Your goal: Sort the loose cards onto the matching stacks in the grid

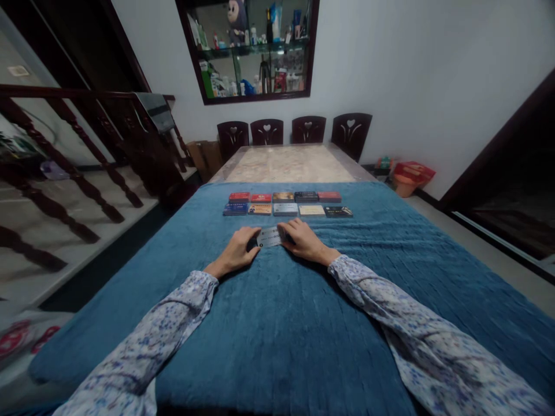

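A silver-grey card point(269, 237) with dark print is held by its two short ends, just above or on the blue cloth point(269, 323). My left hand point(239, 249) pinches its left end between thumb and fingers. At the right end, my right hand point(302, 240) grips it the same way, its fingers partly covering the print. Beyond the hands, stacks of cards lie in two rows. The nearer row has a blue stack point(236, 209), an orange one point(260, 209), a light grey one point(285, 209), a cream one point(311, 211) and a black one point(339, 212).
Behind them sit red stacks point(239, 197), a gold stack point(283, 197) and a dark stack point(306, 197). Past the cloth is the bare stone tabletop point(290, 163). Dark chairs point(266, 134) line the far end. A wooden railing point(82, 144) stands left, an orange bin point(405, 184) right.
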`<action>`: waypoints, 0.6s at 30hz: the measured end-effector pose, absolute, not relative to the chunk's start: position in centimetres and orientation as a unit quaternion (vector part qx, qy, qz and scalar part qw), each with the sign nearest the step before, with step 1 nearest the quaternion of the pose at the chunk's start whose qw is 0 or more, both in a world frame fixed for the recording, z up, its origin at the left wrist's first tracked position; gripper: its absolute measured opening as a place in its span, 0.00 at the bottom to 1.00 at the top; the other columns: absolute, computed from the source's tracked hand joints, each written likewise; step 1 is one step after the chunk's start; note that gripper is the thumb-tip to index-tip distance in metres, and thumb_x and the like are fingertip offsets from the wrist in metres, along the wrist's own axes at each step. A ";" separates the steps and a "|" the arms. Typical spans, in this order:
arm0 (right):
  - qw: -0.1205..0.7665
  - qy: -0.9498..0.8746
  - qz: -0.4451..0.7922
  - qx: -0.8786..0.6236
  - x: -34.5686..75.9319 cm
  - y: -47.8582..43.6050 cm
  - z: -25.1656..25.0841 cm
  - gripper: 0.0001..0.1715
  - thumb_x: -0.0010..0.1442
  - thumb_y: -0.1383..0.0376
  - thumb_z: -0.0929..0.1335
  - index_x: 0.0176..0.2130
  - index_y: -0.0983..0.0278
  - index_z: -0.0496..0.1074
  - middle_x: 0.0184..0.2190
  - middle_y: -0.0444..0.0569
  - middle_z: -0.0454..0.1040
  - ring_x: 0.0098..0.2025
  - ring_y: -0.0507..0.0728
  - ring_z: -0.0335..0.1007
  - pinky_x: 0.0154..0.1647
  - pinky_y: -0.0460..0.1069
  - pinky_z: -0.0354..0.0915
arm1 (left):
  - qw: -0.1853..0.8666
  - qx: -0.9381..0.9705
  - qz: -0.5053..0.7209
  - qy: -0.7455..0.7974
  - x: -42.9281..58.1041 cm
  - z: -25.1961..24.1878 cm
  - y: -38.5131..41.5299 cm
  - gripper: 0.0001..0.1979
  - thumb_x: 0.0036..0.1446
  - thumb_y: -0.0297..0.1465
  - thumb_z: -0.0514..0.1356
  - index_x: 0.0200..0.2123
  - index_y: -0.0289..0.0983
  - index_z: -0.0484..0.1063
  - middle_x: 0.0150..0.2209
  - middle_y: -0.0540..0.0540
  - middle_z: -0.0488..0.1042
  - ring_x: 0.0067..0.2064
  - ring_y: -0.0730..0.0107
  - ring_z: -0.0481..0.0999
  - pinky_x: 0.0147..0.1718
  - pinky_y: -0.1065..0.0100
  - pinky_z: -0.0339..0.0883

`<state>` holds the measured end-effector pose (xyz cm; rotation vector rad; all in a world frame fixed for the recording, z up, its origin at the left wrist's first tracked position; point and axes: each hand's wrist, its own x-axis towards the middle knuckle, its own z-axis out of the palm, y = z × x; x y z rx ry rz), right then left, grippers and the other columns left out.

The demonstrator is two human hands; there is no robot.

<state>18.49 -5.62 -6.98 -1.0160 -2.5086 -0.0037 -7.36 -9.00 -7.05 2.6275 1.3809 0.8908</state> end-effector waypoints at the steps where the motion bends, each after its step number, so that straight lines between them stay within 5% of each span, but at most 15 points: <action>1: 0.214 -0.905 0.000 -0.367 18.5 -5.6 -7.0 0.28 0.64 0.66 0.67 0.62 0.68 0.67 0.50 0.61 0.74 0.52 0.65 0.63 0.48 0.57 0.63 | 0.022 0.848 0.284 0.446 -7.4 -7.1 -9.0 0.23 0.56 0.26 0.64 0.56 0.37 0.71 0.47 0.40 0.77 0.49 0.56 0.76 0.51 0.54 0.71; 18: 0.183 -0.914 0.017 -0.362 19.0 -5.4 -6.5 0.26 0.63 0.60 0.70 0.57 0.66 0.70 0.47 0.58 0.74 0.48 0.63 0.63 0.46 0.54 0.62 | 0.068 0.841 0.271 0.463 -7.5 -7.1 -8.6 0.26 0.58 0.31 0.64 0.60 0.37 0.70 0.53 0.38 0.75 0.56 0.53 0.74 0.58 0.50 0.69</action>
